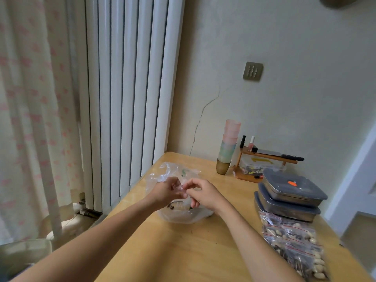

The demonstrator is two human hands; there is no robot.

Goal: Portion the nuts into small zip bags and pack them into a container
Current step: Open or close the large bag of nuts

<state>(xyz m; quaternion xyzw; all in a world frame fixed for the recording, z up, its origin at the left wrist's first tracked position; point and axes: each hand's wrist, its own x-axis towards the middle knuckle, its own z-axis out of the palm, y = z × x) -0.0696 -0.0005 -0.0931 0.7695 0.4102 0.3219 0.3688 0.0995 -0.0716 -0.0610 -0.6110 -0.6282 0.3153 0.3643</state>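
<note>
My left hand point(165, 191) and my right hand point(203, 192) meet above a large clear plastic bag point(179, 174) that lies on the wooden table point(193, 251). Between their fingertips both hands pinch a small clear zip bag point(182, 189). Nuts point(180, 207) show at the bottom of the large bag, under my hands. At the right edge of the table lies a pile of filled small zip bags point(295, 243) with nuts and dark seeds. Behind that pile stand three stacked lidded metal containers point(291, 195) with grey lids.
Stacked pastel cups point(227, 147) and a small wooden rack point(262, 159) with little bottles stand at the back by the wall. A white radiator point(126, 94) and a curtain point(30, 108) are left of the table.
</note>
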